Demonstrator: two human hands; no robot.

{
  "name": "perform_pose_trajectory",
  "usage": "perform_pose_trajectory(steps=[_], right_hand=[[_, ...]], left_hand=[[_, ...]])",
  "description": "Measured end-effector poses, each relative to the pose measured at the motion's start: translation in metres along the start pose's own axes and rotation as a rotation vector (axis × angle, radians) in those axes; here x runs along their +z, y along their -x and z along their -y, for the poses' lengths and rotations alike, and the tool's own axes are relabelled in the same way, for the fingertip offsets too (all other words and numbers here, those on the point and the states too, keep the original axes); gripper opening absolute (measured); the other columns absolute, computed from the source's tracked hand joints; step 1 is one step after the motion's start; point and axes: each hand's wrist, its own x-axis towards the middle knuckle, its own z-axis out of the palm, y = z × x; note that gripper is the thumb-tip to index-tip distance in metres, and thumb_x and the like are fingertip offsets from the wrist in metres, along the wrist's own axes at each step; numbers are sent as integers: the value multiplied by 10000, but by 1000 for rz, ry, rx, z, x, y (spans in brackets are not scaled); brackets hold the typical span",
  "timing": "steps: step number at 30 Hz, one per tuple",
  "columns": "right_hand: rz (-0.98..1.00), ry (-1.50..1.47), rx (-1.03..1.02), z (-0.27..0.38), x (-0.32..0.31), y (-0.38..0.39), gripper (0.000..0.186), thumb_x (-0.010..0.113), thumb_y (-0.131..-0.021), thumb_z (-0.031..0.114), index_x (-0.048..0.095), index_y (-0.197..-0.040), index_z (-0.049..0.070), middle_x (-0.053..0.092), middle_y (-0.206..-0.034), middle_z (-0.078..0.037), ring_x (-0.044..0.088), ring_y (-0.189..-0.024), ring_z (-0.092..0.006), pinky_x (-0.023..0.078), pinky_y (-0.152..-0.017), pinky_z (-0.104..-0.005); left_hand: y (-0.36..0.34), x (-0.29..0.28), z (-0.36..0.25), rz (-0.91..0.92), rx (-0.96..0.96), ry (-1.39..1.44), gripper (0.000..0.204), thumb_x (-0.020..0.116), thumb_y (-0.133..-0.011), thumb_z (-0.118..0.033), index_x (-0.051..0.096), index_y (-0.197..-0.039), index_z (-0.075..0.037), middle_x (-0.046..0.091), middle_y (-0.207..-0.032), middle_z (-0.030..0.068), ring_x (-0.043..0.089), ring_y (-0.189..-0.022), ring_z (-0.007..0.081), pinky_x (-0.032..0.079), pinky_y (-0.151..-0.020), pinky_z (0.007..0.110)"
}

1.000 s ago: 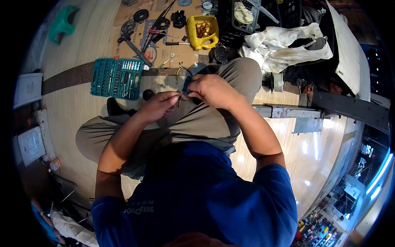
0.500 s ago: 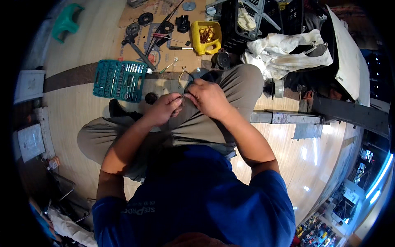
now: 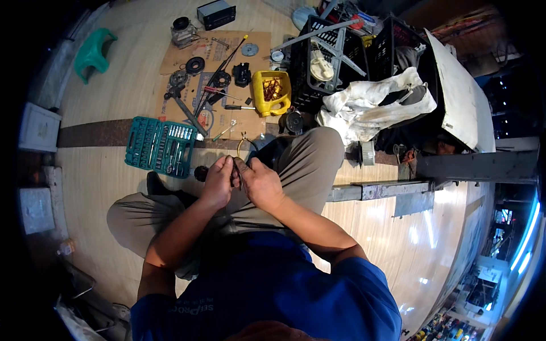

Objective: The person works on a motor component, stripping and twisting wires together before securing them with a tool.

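- Left hand (image 3: 219, 182) and right hand (image 3: 263, 183) meet above the lap; fingertips curl inward and hide what lies between them; I cannot tell whether either grip closes on a small thing or is merely pressed together.
- Curved yellowish tool (image 3: 239, 149) lies just beyond the fingertips; its near end is masked by the hands; thin, bowed shape; exact kind unclear.
- Dark round part (image 3: 201, 173) sits near the left hand; detail lost in shadow.
- Teal case (image 3: 152, 162), open, hard-shelled; bright metal sockets (image 3: 183, 132) in rows; small pieces too fine to count.
- Cardboard (image 3: 256, 125), flat, brown, matte; it carries a hammer (image 3: 187, 111) and a ring-shaped black part (image 3: 195, 65).
- Yellow jug (image 3: 259, 91), plastic, cut open; reddish-brown bits (image 3: 273, 88) inside, individually indistinct.
- White cloth (image 3: 369, 102), crumpled, soiled; partly covers dark items beneath.
- Floor (image 3: 392, 238), pale, glossy, wood-grained; fisheye rim falls to black, cutting off the edges.
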Motion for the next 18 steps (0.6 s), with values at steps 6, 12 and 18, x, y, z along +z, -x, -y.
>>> perform_pose_trajectory(steps=[6,12,18], right_hand=[[-13,25,-110,-2,9,-5,397,621,-720,85,618,-1115,41,497,-772,-111,571,-662,-283,496,-560,-361],[-32,-143,-41,5,13,-12,276,626,-738,52,631,-1013,32,543,-797,-144,589,-710,-323,508,-621,-383],[-128,-354,129,15,15,-8,165,625,-803,47,615,-961,-1,618,-863,-182,606,-757,-371,506,-664,-408]], left_hand=[[1,5,-5,-128,60,-115,236,445,-1005,-244,541,-866,-79,494,-694,-22,442,-570,70,367,-507,227],[-12,1,-7,-164,95,70,208,450,-1001,-214,545,-878,-75,518,-735,-13,485,-615,90,384,-531,251],[-28,-5,-29,-139,131,257,221,419,-1011,-249,516,-909,-79,542,-771,33,556,-713,163,473,-693,318]])
